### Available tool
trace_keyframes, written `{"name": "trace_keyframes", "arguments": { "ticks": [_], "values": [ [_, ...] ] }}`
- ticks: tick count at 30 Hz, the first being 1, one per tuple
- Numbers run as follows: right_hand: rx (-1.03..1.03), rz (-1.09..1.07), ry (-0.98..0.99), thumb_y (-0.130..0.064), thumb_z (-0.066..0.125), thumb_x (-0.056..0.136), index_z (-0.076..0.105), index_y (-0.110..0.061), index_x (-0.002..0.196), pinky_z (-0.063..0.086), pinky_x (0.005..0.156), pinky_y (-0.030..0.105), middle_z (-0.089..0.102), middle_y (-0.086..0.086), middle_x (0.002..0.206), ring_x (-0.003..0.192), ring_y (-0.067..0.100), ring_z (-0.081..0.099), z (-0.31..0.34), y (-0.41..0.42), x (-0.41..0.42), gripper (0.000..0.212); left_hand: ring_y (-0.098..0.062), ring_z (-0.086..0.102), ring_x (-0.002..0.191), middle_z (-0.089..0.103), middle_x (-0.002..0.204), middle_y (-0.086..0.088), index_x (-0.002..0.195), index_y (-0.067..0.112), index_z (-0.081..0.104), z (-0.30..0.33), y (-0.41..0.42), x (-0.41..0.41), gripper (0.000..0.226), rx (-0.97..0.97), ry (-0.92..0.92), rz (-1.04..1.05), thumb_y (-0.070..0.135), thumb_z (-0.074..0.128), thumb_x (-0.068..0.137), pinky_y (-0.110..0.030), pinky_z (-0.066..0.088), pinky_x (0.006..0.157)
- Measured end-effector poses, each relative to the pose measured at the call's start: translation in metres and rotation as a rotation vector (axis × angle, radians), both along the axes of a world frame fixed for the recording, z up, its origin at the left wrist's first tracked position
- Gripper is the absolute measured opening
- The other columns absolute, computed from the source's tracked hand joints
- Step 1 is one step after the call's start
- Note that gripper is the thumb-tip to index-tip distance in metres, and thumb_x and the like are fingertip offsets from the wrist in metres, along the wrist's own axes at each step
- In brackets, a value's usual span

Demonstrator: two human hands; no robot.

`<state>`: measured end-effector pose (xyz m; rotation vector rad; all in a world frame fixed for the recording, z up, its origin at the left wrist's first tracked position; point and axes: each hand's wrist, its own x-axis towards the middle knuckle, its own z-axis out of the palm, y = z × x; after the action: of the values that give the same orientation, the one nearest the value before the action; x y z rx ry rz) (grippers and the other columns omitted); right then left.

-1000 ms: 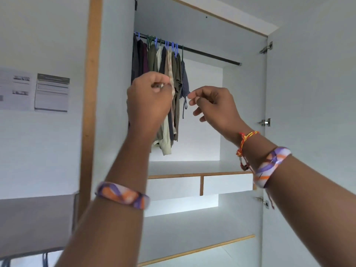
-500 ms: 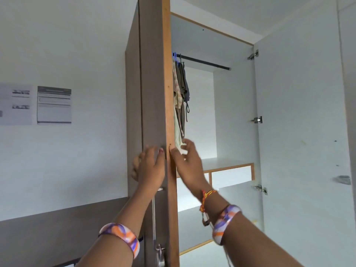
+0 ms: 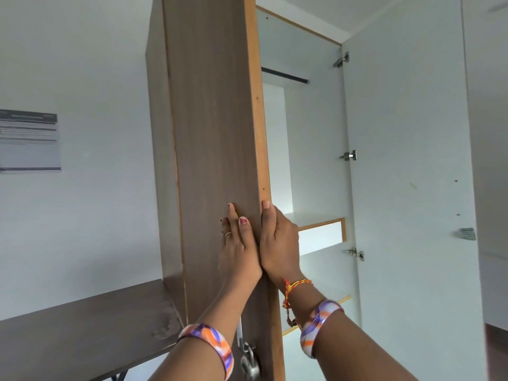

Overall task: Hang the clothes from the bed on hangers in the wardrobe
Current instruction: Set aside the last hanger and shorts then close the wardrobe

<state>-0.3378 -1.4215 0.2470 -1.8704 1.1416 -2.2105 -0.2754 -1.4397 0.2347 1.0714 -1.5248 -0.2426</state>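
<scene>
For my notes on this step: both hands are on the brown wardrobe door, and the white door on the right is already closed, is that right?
Not quite. Both the left hand and the right hand are on the brown wardrobe door, but the white door on the right stands wide open, its hinges exposed, as the head view shows.

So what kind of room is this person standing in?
Most likely a bedroom or a hostel room: a tall wardrobe door that both hands press, a hanging rail inside, a desk-like surface, and a printed notice on the wall.
</scene>
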Motion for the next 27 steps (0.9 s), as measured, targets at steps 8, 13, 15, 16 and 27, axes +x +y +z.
{"name": "trace_keyframes", "arguments": {
  "ticks": [8,13,15,16,27],
  "values": [
    [0.008,0.058,0.001,-0.053,0.039,0.09,0.057,-0.012,0.111,0.049,0.067,0.015,0.058,-0.021,0.084,0.077,-0.003,0.059,-0.018,-0.06,-0.097,0.05,-0.026,-0.002,0.145,-0.012,0.157,-0.009,0.146,0.024,-0.018,-0.004,-0.047,-0.094,0.059,0.092,-0.152,0.163,0.044,0.007,0.096,-0.037,0.013,0.116],
    [0.093,0.073,0.047,-0.04,0.046,0.094,0.051,-0.015,0.118,0.055,0.08,0.03,0.062,-0.011,0.1,0.09,0.011,0.062,-0.025,-0.105,-0.157,0.035,-0.025,-0.009,0.145,-0.02,0.155,-0.004,0.145,0.026,-0.021,-0.008,-0.087,-0.145,0.061,0.118,-0.244,0.239,0.047,0.007,0.095,-0.046,0.013,0.115],
    [0.116,0.114,0.033,-0.039,0.043,0.096,0.048,-0.018,0.119,0.054,0.082,0.027,0.06,-0.012,0.104,0.094,0.01,0.06,-0.025,-0.125,-0.177,0.031,-0.021,-0.015,0.144,-0.025,0.153,0.002,0.145,0.029,-0.021,-0.016,-0.107,-0.158,0.061,0.09,-0.264,0.236,0.049,0.009,0.095,-0.049,0.008,0.114],
    [0.128,0.13,0.026,-0.04,0.042,0.096,0.046,-0.022,0.118,0.053,0.084,0.026,0.058,-0.016,0.104,0.095,0.008,0.059,-0.026,-0.137,-0.186,0.029,-0.017,-0.018,0.143,-0.03,0.15,0.006,0.144,0.032,-0.021,-0.022,-0.118,-0.161,0.06,0.069,-0.271,0.221,0.049,0.01,0.095,-0.05,0.005,0.115],
    [0.223,0.233,-0.155,-0.036,0.035,0.1,0.051,-0.015,0.111,0.041,0.072,0.011,0.058,-0.009,0.099,0.09,-0.001,0.053,-0.022,-0.294,-0.267,0.028,-0.01,-0.005,0.144,-0.015,0.155,0.008,0.147,0.028,-0.008,-0.061,-0.274,-0.183,0.066,-0.131,-0.709,0.349,0.058,-0.007,0.087,-0.057,0.011,0.113]
  ]
}}
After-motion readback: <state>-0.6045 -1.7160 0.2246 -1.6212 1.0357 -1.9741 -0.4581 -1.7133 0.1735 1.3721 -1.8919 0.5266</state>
